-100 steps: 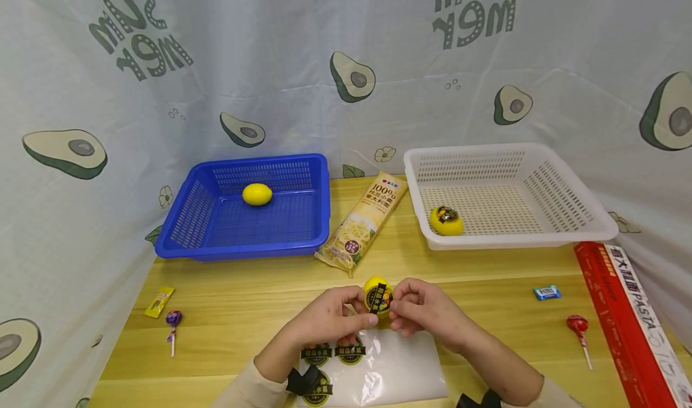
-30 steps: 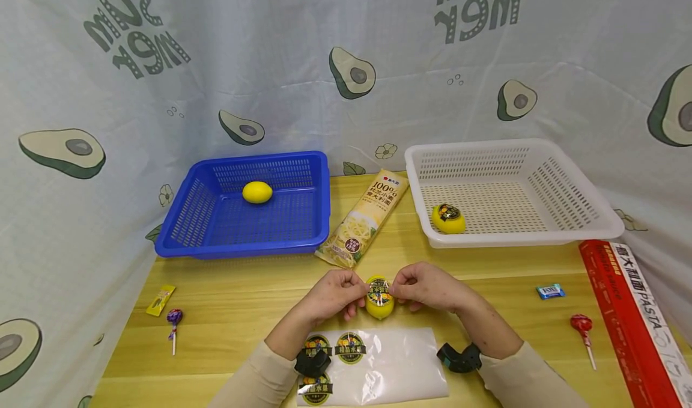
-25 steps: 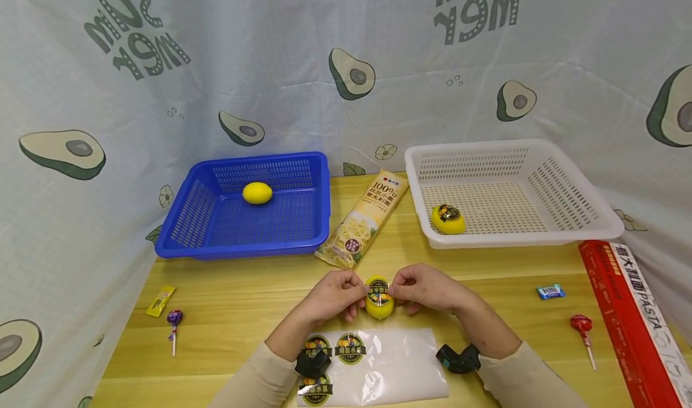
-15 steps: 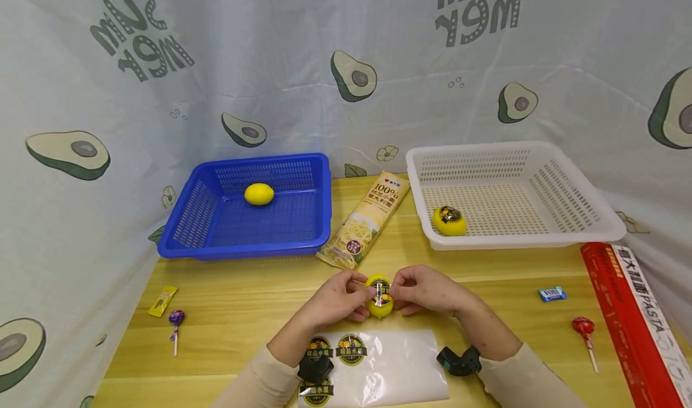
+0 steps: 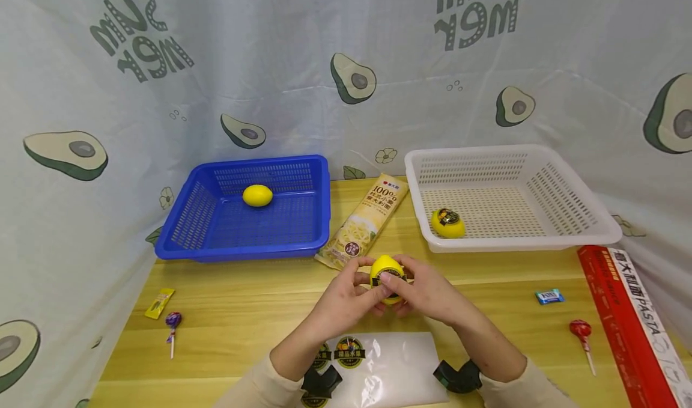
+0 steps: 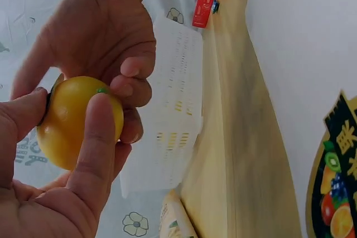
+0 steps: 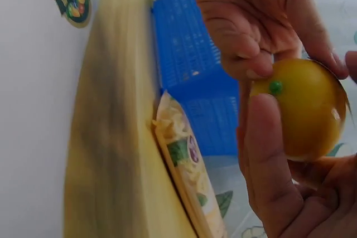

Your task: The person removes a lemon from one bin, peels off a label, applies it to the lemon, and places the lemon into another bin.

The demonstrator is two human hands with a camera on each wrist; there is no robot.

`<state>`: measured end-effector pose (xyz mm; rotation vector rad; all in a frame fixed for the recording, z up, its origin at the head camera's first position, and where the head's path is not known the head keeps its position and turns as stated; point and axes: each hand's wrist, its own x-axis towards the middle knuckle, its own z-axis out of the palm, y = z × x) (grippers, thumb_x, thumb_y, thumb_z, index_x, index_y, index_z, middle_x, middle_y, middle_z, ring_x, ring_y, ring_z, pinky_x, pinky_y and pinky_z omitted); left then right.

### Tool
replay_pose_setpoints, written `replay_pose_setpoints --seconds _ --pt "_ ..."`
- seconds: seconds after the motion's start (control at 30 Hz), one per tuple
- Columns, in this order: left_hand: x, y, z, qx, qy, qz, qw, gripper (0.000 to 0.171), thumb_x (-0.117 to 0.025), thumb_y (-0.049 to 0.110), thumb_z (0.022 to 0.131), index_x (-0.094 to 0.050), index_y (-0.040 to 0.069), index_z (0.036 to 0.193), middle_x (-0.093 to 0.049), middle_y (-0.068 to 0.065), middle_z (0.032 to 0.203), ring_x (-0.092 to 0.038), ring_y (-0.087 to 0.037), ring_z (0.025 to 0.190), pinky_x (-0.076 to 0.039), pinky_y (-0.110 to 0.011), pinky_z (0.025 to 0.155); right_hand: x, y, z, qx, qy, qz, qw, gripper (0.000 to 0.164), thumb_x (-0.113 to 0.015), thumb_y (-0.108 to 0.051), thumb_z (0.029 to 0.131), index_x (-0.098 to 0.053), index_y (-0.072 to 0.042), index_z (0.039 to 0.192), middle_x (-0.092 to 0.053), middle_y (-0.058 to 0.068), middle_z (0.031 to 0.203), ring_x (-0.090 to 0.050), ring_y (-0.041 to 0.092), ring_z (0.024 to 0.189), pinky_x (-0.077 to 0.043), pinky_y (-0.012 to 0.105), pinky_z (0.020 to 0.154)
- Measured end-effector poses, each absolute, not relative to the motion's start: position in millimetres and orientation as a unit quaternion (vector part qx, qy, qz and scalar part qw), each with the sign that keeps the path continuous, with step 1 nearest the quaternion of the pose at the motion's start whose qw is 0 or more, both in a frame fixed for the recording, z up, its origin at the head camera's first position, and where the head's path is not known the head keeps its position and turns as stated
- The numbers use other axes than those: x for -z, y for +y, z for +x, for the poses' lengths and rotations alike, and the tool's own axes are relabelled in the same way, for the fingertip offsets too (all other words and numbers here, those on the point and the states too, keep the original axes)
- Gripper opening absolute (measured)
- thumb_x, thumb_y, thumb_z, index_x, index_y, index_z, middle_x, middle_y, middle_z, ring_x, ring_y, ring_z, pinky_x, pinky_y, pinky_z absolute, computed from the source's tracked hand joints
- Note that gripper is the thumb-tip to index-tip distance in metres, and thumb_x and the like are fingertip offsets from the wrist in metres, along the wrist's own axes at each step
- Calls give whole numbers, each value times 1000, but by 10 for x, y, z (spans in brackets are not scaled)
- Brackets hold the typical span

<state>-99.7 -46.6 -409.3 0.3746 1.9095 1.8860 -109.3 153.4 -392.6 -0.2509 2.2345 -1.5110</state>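
Both hands hold a yellow lemon [image 5: 385, 264] above the sticker sheet [image 5: 402, 366], about the middle of the head view. My left hand [image 5: 344, 300] curls round its left side, and my right hand [image 5: 429, 291] grips the right side. Both thumbs press on the black-and-gold sticker [image 5: 398, 280] on its near face, hiding part of it. The wrist views show the lemon's green-tipped end [image 6: 101, 90] between the fingers. Black round stickers [image 5: 349, 352] sit at the sheet's left side, partly covered by the left wrist's black band.
The blue basket [image 5: 243, 253] at back left holds a plain lemon [image 5: 257, 195]. In the white basket [image 5: 519, 243] at back right lies a stickered lemon [image 5: 449, 230]. A pasta packet [image 5: 367, 219] lies between them. Sweets, lollipops and a red pasta box [image 5: 622, 324] lie towards the sides.
The fingers have gone from pinching and pressing at the sticker's edges to wrapping round the lemon, thumbs on the sticker. The lemon has risen slightly and turned, its end now pointing up.
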Motion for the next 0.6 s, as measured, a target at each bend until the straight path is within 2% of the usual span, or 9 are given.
replay_pose_setpoints --seconds 0.2,0.37,0.5,0.6 --pt "4057 -481 -946 -687 675 134 235 53 -70 13 97 -39 6 140 -66 -24 126 -74 -44 89 -62 -52 81 3998 1489 -1081 545 806 -94 212 50 -65 -40 100 -60 2 126 -67 13 93 -68 21 70 -62 35 61" --pt "4067 -502 -970 -693 667 141 235 51 -71 11 97 -41 6 138 -69 -25 121 -74 -44 87 -61 -56 81 4054 1477 -1054 526 829 -122 144 38 -54 -37 106 -66 -1 115 -67 9 81 -67 18 57 -60 32 54" --pt "4099 -515 -1006 -699 660 151 233 52 -70 10 97 -40 5 139 -69 -27 119 -74 -46 87 -61 -56 81 4091 1432 -1032 523 840 -117 92 40 -45 -36 110 -67 -4 101 -64 6 74 -64 15 53 -58 31 50" --pt "4121 -517 -1017 -690 670 154 225 54 -69 12 98 -39 6 142 -65 -26 122 -73 -48 86 -62 -54 78 4123 1378 -1024 537 836 -92 70 44 -42 -36 110 -67 -3 95 -64 6 73 -62 15 53 -57 31 49"
